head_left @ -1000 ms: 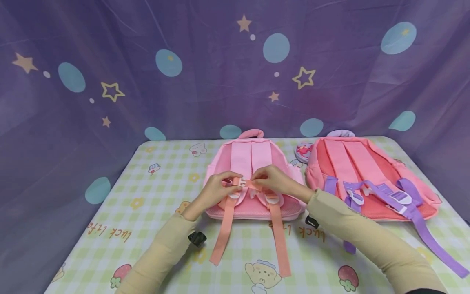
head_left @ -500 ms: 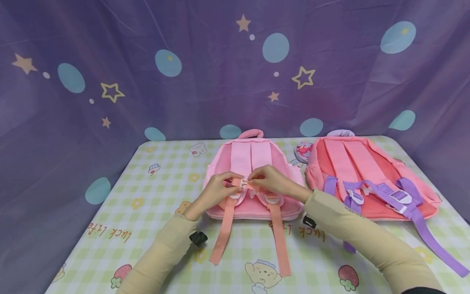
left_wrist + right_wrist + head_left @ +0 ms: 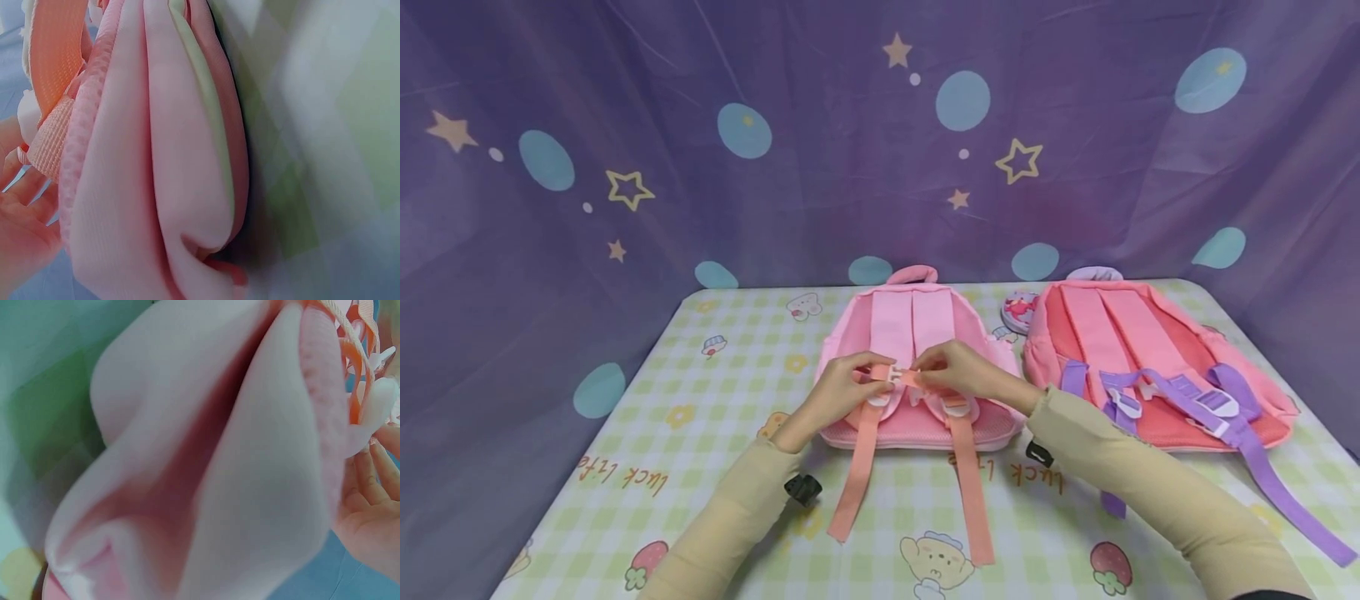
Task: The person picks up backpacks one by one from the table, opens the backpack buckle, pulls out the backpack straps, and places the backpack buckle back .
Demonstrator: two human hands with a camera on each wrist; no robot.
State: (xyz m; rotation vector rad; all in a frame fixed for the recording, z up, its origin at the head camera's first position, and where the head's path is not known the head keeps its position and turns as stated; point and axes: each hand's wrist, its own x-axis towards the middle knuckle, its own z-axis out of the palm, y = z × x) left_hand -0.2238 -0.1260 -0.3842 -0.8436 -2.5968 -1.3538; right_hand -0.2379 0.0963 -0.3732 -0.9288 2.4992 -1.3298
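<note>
A light pink backpack [image 3: 891,321] lies on the tablecloth with its shoulder-strap side up. Over its lower half my left hand [image 3: 835,392] pinches a white plastic buckle [image 3: 894,375] and its short orange webbing between thumb and forefinger. Just to the right, my right hand [image 3: 958,368] pinches the orange strap [image 3: 911,378] on the buckle's other side. Two long orange strap tails [image 3: 857,475] hang down toward me. In the left wrist view the pink bag side [image 3: 125,162] fills the middle, with my fingers at the left edge. The right wrist view shows my palm [image 3: 375,531] beside the bag.
A coral pink backpack [image 3: 1086,325] with purple straps [image 3: 1273,479] lies at the right, close to the pink one. A small round patterned item [image 3: 1019,310] sits between them at the back. A purple curtain [image 3: 820,192] stands behind the checked tablecloth [image 3: 722,400].
My right fingertips moved left, close to the white buckle, then back a little to the right along the orange strap. The left hand has kept its pinch, and the backpacks stay put.
</note>
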